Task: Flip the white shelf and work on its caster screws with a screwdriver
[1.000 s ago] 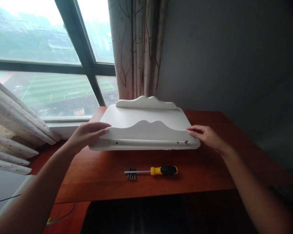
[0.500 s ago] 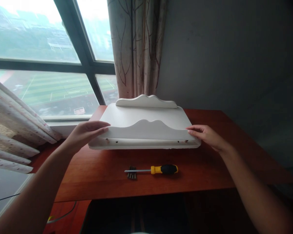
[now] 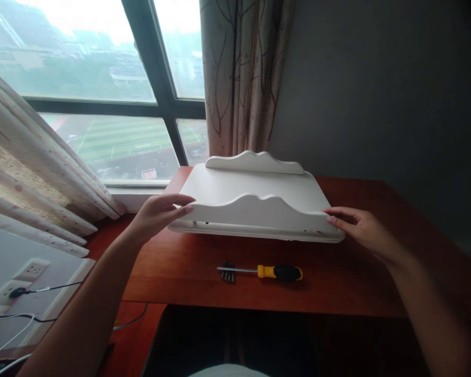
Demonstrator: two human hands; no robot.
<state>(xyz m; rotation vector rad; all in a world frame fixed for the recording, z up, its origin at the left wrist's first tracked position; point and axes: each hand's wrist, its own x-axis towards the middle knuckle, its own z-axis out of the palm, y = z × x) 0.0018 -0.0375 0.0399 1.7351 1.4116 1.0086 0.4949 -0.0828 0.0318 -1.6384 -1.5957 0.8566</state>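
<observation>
White wavy panel (image 3: pixel 255 213) is standing upright along the near edge of a white board (image 3: pixel 255 183) on the table (image 3: pixel 172 272); cannot tell whether it is touching the board. Left hand (image 3: pixel 157 215) is gripping its left end, fingers closing on the panel; right hand (image 3: pixel 365 233) is pinching the right end likewise. A second panel (image 3: pixel 255 163) is standing at the far edge. Nearer, a yellow-and-black screwdriver (image 3: pixel 269 272) is lying with its shaft across small dark screws (image 3: pixel 228 277).

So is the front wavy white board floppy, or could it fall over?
The front board seems stiff: it doesn't sag between the left hand and right hand. It might tip if pushed, being thin and upright.
</observation>
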